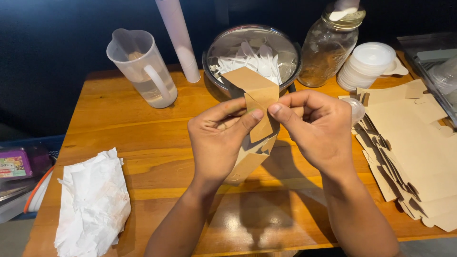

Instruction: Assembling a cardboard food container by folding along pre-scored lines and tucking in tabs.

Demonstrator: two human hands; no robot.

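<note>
Both of my hands hold a brown cardboard box [255, 95] above the middle of a wooden table [143, 128]. My left hand [219, 138] grips its left side, thumb pressed on a flap at the front. My right hand [316, 126] pinches the same flap from the right, thumb tip meeting the left thumb. One flap of the box sticks up and back. The box's lower body shows beneath my left palm.
A stack of flat brown box blanks [409, 157] lies at the right. Behind stand a metal bowl of white plastic spoons [252, 54], a glass jar [331, 45], a stack of white lids [366, 64], a plastic jug [143, 66] and a white tube [181, 38]. Crumpled white paper [93, 204] lies front left.
</note>
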